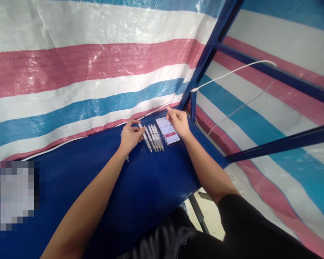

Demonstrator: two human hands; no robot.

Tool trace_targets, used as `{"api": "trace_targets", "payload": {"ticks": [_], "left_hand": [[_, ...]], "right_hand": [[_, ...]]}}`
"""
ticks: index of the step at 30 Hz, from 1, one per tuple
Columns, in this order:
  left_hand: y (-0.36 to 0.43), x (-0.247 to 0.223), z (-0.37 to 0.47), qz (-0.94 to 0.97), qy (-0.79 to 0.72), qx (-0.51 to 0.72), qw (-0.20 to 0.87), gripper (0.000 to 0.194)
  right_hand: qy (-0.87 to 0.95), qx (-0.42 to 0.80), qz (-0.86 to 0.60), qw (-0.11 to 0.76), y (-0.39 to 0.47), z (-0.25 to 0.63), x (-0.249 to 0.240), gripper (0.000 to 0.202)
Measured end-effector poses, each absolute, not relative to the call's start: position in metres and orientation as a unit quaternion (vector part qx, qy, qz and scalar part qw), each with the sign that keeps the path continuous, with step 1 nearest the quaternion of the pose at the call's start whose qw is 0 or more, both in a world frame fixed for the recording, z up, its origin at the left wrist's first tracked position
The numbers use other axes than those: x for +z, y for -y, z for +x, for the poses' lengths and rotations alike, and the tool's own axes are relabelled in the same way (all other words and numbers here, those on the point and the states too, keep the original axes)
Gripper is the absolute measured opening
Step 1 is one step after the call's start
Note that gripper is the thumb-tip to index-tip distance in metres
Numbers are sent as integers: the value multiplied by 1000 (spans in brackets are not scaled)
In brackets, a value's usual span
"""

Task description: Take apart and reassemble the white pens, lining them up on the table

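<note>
Several white and grey pens (154, 138) lie side by side on a blue table (151, 180), tips toward me. My left hand (131, 136) is at the left end of this row, thumb and forefinger closed at the upper end of the leftmost pen (146, 141). The tip of another pen (127, 158) shows below that hand, the remainder hidden. Right of the row lies a phone (169, 131) with its lit screen up, showing digits and a red button. My right hand (179, 120) is over its upper right part, fingers curled; whether they hold anything is hidden.
A striped plastic sheet (97, 68) hangs behind the table, another on the right. Blue metal frame bars (210, 54) rise at the back right corner. A white cable (234, 72) hangs from a bar. A blurred pale patch (16, 194) is at the left.
</note>
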State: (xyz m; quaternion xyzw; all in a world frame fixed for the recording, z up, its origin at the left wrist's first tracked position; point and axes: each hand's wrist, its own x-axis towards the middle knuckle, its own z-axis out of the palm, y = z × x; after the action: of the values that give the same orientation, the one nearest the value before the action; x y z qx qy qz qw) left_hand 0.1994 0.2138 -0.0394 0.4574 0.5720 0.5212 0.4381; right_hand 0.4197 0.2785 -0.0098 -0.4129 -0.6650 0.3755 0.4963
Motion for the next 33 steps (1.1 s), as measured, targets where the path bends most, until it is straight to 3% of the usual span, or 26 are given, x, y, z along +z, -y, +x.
{"api": "trace_targets", "payload": {"ticks": [7,12,17,22,28,33], "left_hand": [[-213,-38,196,466,-573,536,409,38],[-213,-40,197,484,-558,538,405,50],[-213,-43,197,492,-572,524,395,36],[-213,-42,195,492,-576,510,407,36],[-213,-41,193,499,-579,513,390,48],[-212,-41,196,512,-608,463,392,33]], "right_hand": [[667,382,-417,484,-281,423,-11,75],[667,378,-419,486,-283,425,-11,76],[666,383,-414,488,-285,426,-12,75],[668,390,-408,486,-286,426,-13,74],[650,365,-423,515,-286,425,-13,73],[656,359,-410,522,-285,424,-13,73]]}}
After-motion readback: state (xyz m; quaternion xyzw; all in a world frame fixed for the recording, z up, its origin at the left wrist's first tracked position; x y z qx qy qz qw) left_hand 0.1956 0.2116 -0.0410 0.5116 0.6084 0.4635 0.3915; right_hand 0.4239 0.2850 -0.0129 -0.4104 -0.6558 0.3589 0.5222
